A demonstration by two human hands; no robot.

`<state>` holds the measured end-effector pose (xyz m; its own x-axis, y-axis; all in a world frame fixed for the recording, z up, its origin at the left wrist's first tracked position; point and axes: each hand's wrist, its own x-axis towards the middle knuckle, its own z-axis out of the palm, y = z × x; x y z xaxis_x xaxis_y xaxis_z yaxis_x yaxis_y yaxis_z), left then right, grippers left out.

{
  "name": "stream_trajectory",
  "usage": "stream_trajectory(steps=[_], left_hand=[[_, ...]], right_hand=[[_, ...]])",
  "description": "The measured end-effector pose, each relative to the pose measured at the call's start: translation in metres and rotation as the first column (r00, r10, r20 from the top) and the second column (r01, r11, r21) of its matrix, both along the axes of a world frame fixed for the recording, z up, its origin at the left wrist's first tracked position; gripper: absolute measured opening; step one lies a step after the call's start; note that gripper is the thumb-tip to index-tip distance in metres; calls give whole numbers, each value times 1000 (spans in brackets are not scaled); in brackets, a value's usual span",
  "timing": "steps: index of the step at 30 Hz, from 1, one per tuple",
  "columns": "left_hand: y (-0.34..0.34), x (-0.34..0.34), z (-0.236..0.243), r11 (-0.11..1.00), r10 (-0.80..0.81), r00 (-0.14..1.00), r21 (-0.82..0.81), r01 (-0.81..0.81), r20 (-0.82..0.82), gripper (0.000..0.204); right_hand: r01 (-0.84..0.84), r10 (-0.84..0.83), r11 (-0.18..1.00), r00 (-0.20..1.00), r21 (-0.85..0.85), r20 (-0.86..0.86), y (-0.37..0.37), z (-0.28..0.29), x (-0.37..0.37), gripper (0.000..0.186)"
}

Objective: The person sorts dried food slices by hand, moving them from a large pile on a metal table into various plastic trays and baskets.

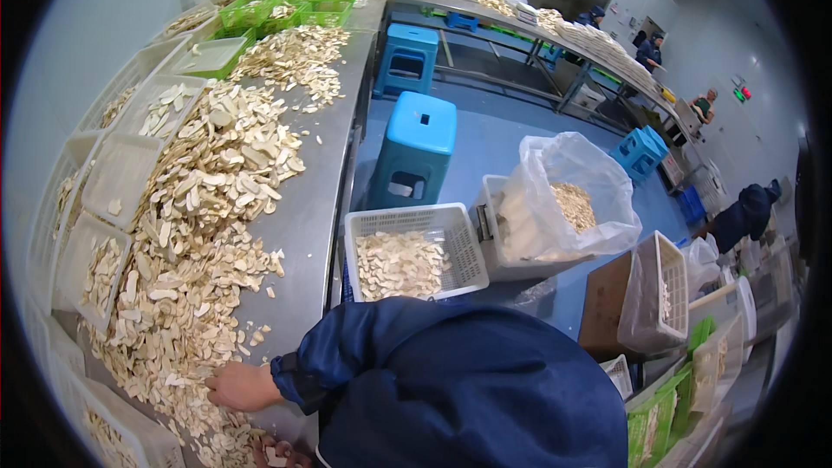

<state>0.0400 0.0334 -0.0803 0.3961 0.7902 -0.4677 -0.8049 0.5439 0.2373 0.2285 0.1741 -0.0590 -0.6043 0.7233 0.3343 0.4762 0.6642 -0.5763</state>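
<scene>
A long heap of pale dried slices (217, 165) with brownish edges covers the steel table (299, 225) on my left. My right hand (244, 386), at the end of a dark blue sleeve, reaches to the near part of this heap. Its fingers are curled down among the slices, and their tips are hidden. Lower down, at the picture's bottom edge, my left hand (284, 453) is partly cut off. Its fingers look bent beside the slices; what they hold cannot be made out.
Clear plastic trays (121, 178) and green baskets (251, 10) line the wall side. Right of the table stand a white basket (472, 247) of slices, a bagged bin (550, 199), blue stools (422, 126) and a cardboard box (604, 299). People (745, 212) work farther off.
</scene>
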Motion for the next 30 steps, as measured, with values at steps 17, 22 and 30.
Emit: stream_trajectory(steps=[17, 22, 30], left_hand=[[21, 35, 31, 963, -77, 596, 95, 251, -799, 16], [28, 40, 29, 966, -80, 618, 93, 243, -782, 17], [34, 42, 29, 969, -64, 641, 105, 222, -765, 23]], right_hand=[[65, -73, 995, 992, 77, 105, 3, -29, 15, 13], [14, -19, 998, 997, 68, 76, 2, -29, 14, 15], [49, -47, 998, 998, 49, -31, 1, -15, 20, 15]])
